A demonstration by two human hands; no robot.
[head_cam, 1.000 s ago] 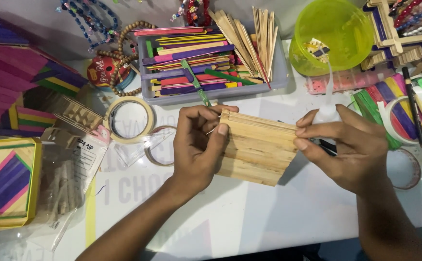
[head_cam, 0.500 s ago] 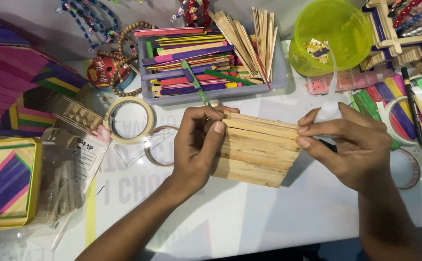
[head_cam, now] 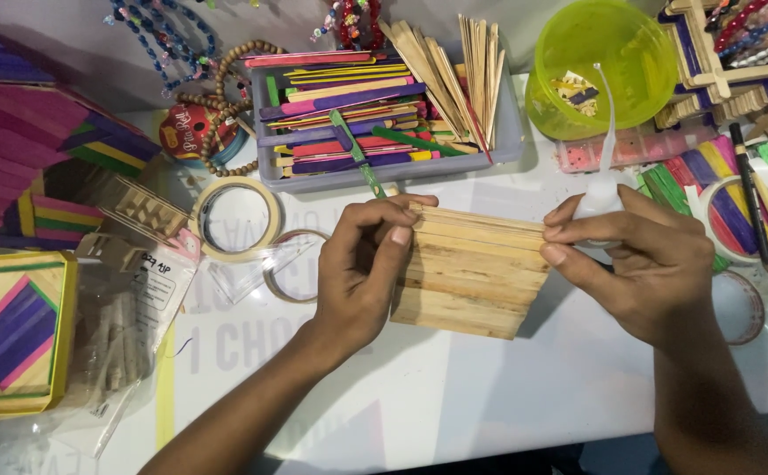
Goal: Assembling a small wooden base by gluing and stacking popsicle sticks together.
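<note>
We note the plain wooden stick panel point(head_cam: 472, 273) just below the grey stick tray point(head_cam: 507, 141), gripped at its left edge by the left hand point(head_cam: 362, 268); the right hand point(head_cam: 643, 259) pinches its right edge, also holding a glue bottle point(head_cam: 599, 189).

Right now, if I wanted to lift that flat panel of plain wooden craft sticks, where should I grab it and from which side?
Probably by its two short ends, coming in from left and right, as the left hand and right hand do. The flat panel of plain wooden craft sticks is thin with sticks running lengthwise, so end grips likely keep the rows together.
</note>
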